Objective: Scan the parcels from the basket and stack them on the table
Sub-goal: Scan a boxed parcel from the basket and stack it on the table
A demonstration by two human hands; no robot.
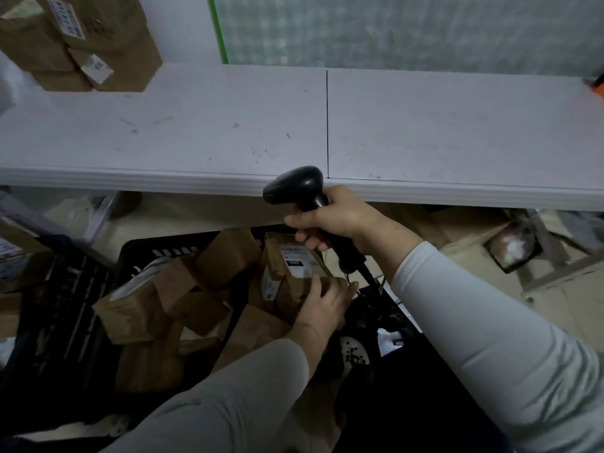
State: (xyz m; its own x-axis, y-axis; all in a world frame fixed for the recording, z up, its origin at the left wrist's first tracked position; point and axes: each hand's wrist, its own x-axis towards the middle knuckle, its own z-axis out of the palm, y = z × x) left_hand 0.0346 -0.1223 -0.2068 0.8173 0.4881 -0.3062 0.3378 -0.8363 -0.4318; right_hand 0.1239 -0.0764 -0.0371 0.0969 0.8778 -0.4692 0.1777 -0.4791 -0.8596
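**Labelled parcel point(294, 259) in the basket point(157, 246), gripped beneath the scanner point(294, 186).**
The left hand point(323, 302) curls its fingers point(315, 287) round the parcel's near end, its long axis running away from them, label up. The right hand point(333, 217), clenched on the scanner handle, hangs just above. Other parcels point(137, 305) crowd leftward. The surface point(196, 132) and its stack point(98, 37) lie beyond.

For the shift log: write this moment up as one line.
step: pick | left hand: grips labelled parcel in basket | right hand: holds scanner | table: parcel stack far left
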